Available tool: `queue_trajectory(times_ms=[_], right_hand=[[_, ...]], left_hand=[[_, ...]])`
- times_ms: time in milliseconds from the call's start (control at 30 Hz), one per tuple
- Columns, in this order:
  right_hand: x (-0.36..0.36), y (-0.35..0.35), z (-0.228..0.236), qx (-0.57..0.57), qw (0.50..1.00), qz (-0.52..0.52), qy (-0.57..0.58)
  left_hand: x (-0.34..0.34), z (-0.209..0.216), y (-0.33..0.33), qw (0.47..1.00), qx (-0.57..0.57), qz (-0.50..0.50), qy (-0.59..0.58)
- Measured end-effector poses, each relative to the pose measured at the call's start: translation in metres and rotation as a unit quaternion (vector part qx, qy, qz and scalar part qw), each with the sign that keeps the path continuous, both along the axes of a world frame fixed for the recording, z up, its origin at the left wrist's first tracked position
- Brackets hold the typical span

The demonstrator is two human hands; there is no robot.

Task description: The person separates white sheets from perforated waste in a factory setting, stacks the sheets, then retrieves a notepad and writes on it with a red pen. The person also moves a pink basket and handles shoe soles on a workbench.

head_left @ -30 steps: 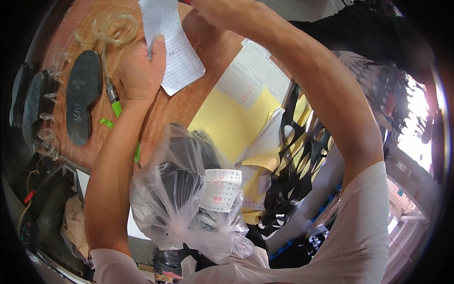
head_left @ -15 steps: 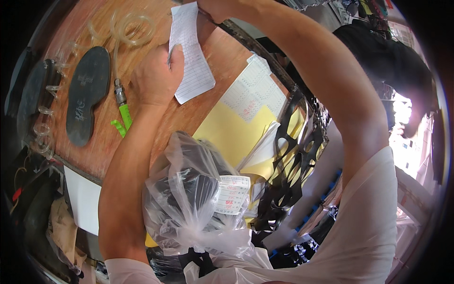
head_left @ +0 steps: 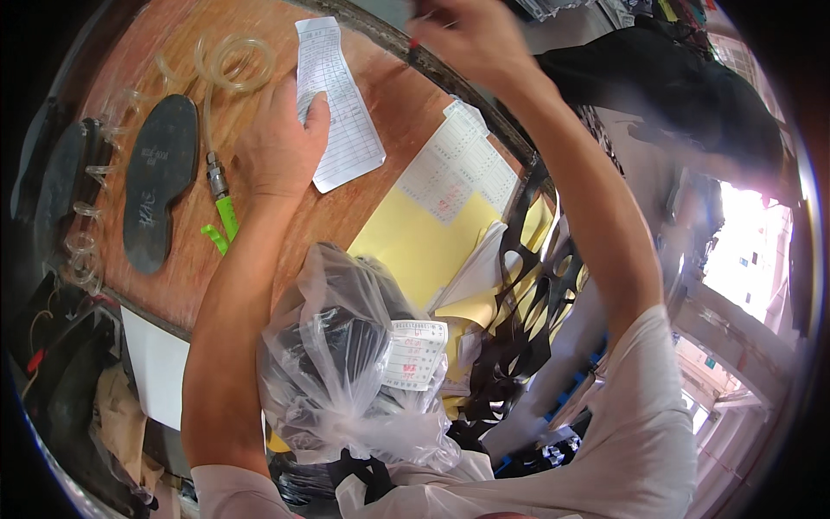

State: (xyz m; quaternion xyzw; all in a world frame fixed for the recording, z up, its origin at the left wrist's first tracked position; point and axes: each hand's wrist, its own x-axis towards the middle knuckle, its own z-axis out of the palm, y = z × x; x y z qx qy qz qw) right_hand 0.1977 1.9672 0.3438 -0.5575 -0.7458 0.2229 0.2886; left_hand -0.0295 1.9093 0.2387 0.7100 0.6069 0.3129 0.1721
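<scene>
My left hand [head_left: 281, 143] rests on the wooden table with its thumb over the edge of a long white ruled paper slip [head_left: 353, 130]. The other fingers are partly hidden at the slip's left side. Past the table's far edge, my right hand [head_left: 475, 39] is closed and somewhat blurred around a slim dark stick with a red end [head_left: 414, 43], perhaps a pen. Close to my left wrist lies a bright green air blow gun [head_left: 225, 221] on a clear coiled hose [head_left: 246, 65]. A dark sole-shaped template [head_left: 158, 186] sits left of it.
A knotted clear plastic bag [head_left: 337, 346] of dark pieces, with a white label [head_left: 415, 355], stands nearest me. Yellow sheets [head_left: 415, 233] and a printed form [head_left: 458, 164] lie at the right. Black cut-out strips [head_left: 519, 355] hang over the table's right edge.
My right hand has moved right, away from the top of the paper slip, and now shows a dark stick with a red end. The slip lies slightly lower under my left thumb.
</scene>
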Motion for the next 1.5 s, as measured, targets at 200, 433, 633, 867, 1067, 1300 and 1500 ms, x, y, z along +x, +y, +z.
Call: queue_trajectory(times_ms=[200,433,633,867,1067,1300,1500], right_hand=[[0.024,-0.067,0.001,-0.136,0.923,-0.144,0.33],[0.018,-0.092,-0.039,-0.201,0.82,-0.115,0.523],[0.006,-0.1,-0.041,-0.246,0.85,-0.111,0.453],[-0.004,-0.107,-0.053,-0.273,0.875,-0.124,0.379],[-0.002,-0.11,-0.053,-0.267,0.864,-0.114,0.412],[-0.007,-0.113,-0.06,-0.247,0.873,-0.169,0.385],[-0.01,-0.114,-0.066,-0.238,0.924,-0.129,0.269]], left_hand=[[0.005,0.004,-0.001,0.997,-0.029,0.004,0.074],[0.007,0.009,-0.002,0.996,0.007,-0.018,0.09],[0.007,0.01,-0.002,0.996,0.01,-0.025,0.084],[0.008,0.01,-0.003,0.995,0.026,-0.023,0.093],[0.008,0.006,-0.003,0.994,0.037,-0.029,0.096],[0.009,0.008,-0.004,0.99,0.039,-0.037,0.127],[0.011,0.009,-0.005,0.988,0.033,-0.042,0.146]])
